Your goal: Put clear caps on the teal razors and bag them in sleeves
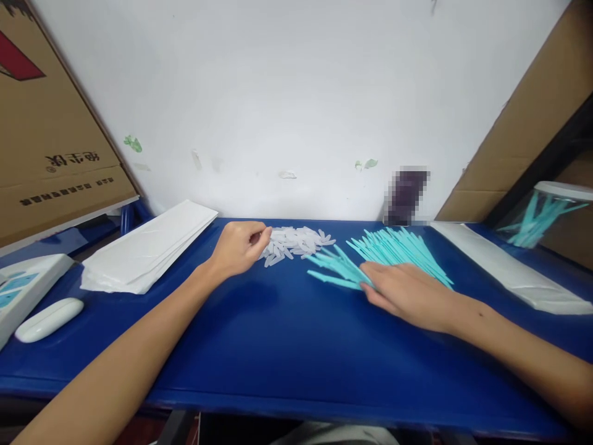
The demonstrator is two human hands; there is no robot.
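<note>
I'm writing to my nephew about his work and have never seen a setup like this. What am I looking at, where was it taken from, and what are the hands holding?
There is no machine here, only a person's two bare hands. The single picture comes from a camera worn on the head, looking forward and down.

On the blue table lie a heap of small whitish pieces and a pile of turquoise sticks. Flat white packets lie at the left.

The right hand holds a loose bunch of turquoise sticks. The left hand is curled beside the whitish heap; whether it holds anything, I can't tell.
</note>
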